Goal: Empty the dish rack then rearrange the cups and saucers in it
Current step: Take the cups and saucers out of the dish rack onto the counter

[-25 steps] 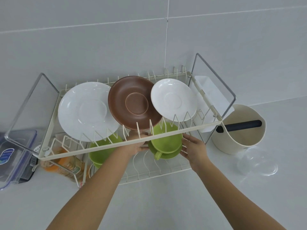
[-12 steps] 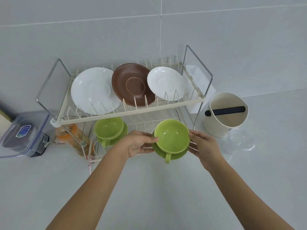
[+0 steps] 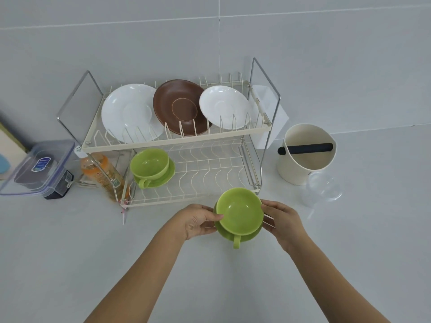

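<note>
Left hand: the left hand [image 3: 198, 221] grips the left edge of the green saucer [image 3: 242, 237], thumb on top against the cup's wall, fingers curled beneath.
Right hand: the right hand [image 3: 283, 221] holds the right side of the same saucer, fingers curled round its edge and touching the cup.
Held cup: a green cup [image 3: 239, 212] sits upright on that saucer, handle pointing toward the person, just in front of the dish rack's lower tier; whether the saucer touches the table cannot be told.
Dish rack: a two-tier wire dish rack [image 3: 177, 143] stands on the grey table [image 3: 70, 264] against the tiled wall.
Upper tier: a large white saucer [image 3: 130, 113] at left, a brown saucer [image 3: 179, 106] in the middle and a smaller white saucer [image 3: 224, 106] at right lean in the slots, overlapping.
Lower tier: a second green cup [image 3: 149, 163] sits on its own green saucer [image 3: 163, 178] at the left end.
Right of rack: a cream tub with a black bar [image 3: 306, 157], and a clear lid [image 3: 323, 190] just in front of it.
Left of rack: an orange bottle [image 3: 100, 171] lying by the frame, and a clear lidded box [image 3: 39, 169].
</note>
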